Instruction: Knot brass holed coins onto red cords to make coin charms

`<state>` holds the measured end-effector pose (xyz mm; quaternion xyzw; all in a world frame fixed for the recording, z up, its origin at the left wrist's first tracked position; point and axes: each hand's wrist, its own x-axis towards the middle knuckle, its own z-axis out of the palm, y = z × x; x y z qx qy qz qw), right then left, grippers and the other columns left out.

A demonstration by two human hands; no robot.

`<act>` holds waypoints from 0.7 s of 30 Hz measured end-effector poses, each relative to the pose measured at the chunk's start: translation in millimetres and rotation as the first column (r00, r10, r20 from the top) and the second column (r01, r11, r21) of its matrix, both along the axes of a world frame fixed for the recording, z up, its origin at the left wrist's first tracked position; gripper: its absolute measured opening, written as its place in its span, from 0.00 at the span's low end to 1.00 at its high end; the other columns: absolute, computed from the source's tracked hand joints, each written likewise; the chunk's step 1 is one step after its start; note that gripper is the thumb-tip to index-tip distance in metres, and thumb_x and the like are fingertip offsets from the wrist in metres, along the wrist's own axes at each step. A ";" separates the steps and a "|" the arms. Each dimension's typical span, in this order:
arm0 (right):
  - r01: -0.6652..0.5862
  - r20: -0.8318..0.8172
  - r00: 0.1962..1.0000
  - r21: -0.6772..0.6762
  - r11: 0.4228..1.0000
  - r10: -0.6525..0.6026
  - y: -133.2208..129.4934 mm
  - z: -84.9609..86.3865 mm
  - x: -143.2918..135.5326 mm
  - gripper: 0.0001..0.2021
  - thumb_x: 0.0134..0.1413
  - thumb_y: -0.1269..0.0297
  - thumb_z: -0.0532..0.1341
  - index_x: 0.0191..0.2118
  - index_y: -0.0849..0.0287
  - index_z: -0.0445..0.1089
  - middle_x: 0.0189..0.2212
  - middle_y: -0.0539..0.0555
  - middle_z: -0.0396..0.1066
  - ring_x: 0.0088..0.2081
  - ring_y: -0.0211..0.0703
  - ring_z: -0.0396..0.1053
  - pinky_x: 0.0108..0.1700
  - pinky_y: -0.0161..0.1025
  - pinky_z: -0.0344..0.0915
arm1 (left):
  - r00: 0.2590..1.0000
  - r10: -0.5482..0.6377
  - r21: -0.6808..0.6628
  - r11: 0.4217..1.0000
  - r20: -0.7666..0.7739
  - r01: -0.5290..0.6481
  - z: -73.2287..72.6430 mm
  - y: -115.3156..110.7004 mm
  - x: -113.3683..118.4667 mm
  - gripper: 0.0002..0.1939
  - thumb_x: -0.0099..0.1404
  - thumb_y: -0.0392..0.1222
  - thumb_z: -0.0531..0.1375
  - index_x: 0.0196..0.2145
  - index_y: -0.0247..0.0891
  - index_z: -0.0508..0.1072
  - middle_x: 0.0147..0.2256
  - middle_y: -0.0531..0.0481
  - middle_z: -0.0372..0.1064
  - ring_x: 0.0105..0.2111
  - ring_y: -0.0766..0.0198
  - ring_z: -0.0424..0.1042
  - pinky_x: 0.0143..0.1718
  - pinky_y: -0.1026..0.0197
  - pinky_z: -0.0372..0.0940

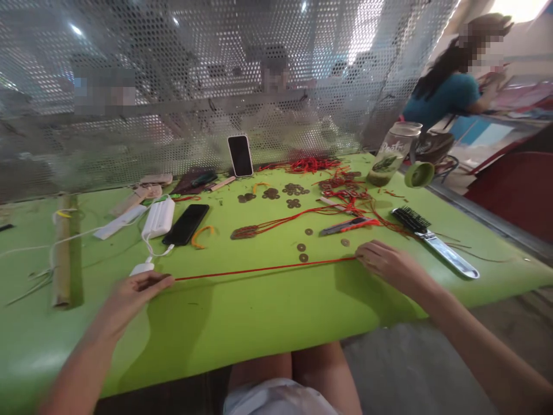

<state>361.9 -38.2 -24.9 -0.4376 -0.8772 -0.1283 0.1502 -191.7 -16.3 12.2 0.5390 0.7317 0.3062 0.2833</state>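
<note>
Thin red cord (263, 268), taut between hands

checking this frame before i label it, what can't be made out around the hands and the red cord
- Head view: the ends of the red cord are hidden inside the left hand and right hand, so the grip cannot be read.
- The coins by the cord are too small to show markings.
- The people behind the perforated screen are veiled by it and blurred.
- Both forearms are cut off by the bottom edge.
</note>
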 end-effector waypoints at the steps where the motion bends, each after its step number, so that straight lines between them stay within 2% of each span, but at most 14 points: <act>1: 0.003 -0.009 1.000 -0.002 1.000 -0.003 -0.8 -1.0 2.3 0.12 0.64 0.69 0.49 0.39 0.61 0.70 0.36 0.57 0.72 0.39 0.45 0.70 0.41 0.41 0.67 | 0.997 -0.027 -0.001 1.000 -0.065 0.027 -0.6 0.2 5.6 0.22 0.42 0.58 0.69 0.28 0.38 0.76 0.26 0.54 0.76 0.29 0.60 0.71 0.32 0.60 0.66; 5: 0.009 -0.038 0.999 -0.025 1.000 -0.010 -2.0 -1.8 8.4 0.12 0.64 0.68 0.49 0.39 0.62 0.70 0.36 0.57 0.72 0.38 0.44 0.70 0.41 0.40 0.68 | 0.939 -0.153 -0.034 0.988 -0.309 0.150 -10.5 3.2 17.1 0.19 0.51 0.59 0.64 0.29 0.39 0.76 0.26 0.55 0.74 0.27 0.60 0.71 0.29 0.62 0.65; 9: 0.015 -0.043 0.999 -0.065 0.998 -0.018 -3.2 0.1 10.0 0.11 0.64 0.68 0.50 0.39 0.61 0.70 0.36 0.56 0.72 0.39 0.44 0.70 0.40 0.40 0.69 | 0.917 -0.167 0.011 0.983 -0.361 0.184 -29.4 7.8 13.0 0.24 0.53 0.61 0.60 0.36 0.38 0.74 0.29 0.51 0.72 0.30 0.58 0.70 0.31 0.60 0.65; 11: 0.024 -0.050 0.998 -0.073 0.997 -0.027 -4.3 0.3 9.7 0.11 0.64 0.68 0.50 0.39 0.60 0.70 0.37 0.56 0.73 0.39 0.44 0.71 0.40 0.40 0.69 | 0.897 -0.157 0.102 0.971 -0.414 0.217 -35.8 7.6 12.2 0.26 0.54 0.62 0.59 0.39 0.37 0.72 0.33 0.48 0.71 0.32 0.56 0.69 0.34 0.57 0.65; 15: 0.050 -0.076 0.996 -0.067 0.996 -0.055 -6.9 0.1 7.9 0.11 0.63 0.69 0.51 0.39 0.59 0.71 0.36 0.55 0.73 0.38 0.44 0.71 0.40 0.40 0.68 | 0.770 -0.117 0.300 0.876 -0.627 0.377 -37.5 0.2 18.6 0.22 0.62 0.60 0.53 0.35 0.39 0.75 0.37 0.44 0.71 0.38 0.52 0.69 0.43 0.51 0.63; 18: 0.066 -0.089 0.993 -0.059 0.996 -0.071 -8.0 0.1 7.1 0.11 0.63 0.69 0.51 0.38 0.59 0.71 0.35 0.56 0.73 0.38 0.43 0.71 0.39 0.39 0.68 | 0.682 -0.114 0.295 0.842 -0.722 0.452 -35.5 -6.0 21.5 0.23 0.66 0.59 0.49 0.34 0.40 0.76 0.37 0.44 0.72 0.38 0.50 0.70 0.43 0.49 0.62; 21: 0.067 -0.078 0.995 -0.032 0.997 -0.070 -7.3 0.0 8.0 0.10 0.63 0.69 0.51 0.38 0.59 0.70 0.35 0.55 0.73 0.37 0.43 0.71 0.39 0.39 0.68 | 0.687 -0.173 0.279 0.824 -0.705 0.493 -36.1 -7.2 18.1 0.25 0.66 0.60 0.49 0.34 0.39 0.77 0.36 0.44 0.73 0.36 0.52 0.71 0.41 0.51 0.63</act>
